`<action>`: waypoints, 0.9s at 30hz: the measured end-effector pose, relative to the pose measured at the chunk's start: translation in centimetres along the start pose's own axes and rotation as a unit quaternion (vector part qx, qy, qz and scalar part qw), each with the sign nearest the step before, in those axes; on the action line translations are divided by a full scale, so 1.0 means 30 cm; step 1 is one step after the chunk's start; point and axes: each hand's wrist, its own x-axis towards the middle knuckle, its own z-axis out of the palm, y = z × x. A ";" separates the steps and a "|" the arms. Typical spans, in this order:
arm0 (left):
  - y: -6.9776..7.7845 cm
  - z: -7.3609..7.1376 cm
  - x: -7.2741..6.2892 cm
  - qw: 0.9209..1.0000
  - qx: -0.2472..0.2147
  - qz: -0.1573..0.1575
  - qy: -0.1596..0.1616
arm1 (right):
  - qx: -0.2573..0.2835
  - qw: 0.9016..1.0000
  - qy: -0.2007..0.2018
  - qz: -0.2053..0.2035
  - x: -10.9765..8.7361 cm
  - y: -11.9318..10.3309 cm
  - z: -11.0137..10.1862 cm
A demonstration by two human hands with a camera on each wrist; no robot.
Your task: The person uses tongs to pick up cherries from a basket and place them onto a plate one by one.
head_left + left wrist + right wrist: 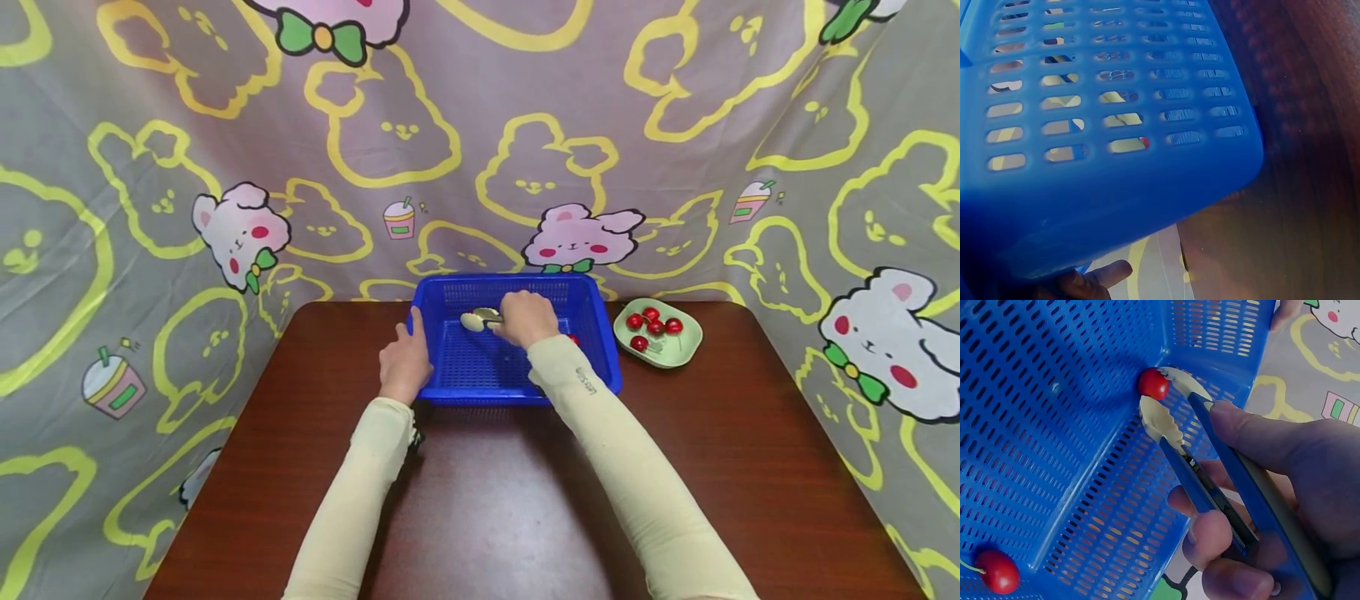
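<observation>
A blue slotted plastic basket [480,398] stands at the back of the table. My left hand [405,362] holds its left rim; in the left wrist view, fingers [1113,273] show below the basket wall. My right hand [528,318] grips a pair of tongs [1194,481] with cream scalloped tips inside the basket. In the right wrist view the tips are parted, and a red cherry [1154,384] lies right at them near a basket corner. Another cherry [997,572], with a stem, lies elsewhere in the basket; whether the tips press on the first one I cannot tell.
To the right of the basket, a pale green dish [678,354] holds several red cherries [655,327]. Both stand on a brown wooden table [750,467]. A grey patterned cloth [465,108] hangs behind the table and along both sides.
</observation>
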 end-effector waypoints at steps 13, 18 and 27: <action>0.003 -0.003 0.001 1.000 0.002 0.004 -0.002 | 0.022 1.000 -0.014 -0.002 -0.017 0.037 -0.027; -0.002 -0.002 0.001 1.000 0.005 0.004 -0.001 | 0.041 0.999 -0.023 -0.003 -0.038 0.050 -0.048; -0.004 0.001 0.002 1.000 0.006 0.007 0.001 | 0.054 0.998 -0.037 0.004 -0.069 0.069 -0.082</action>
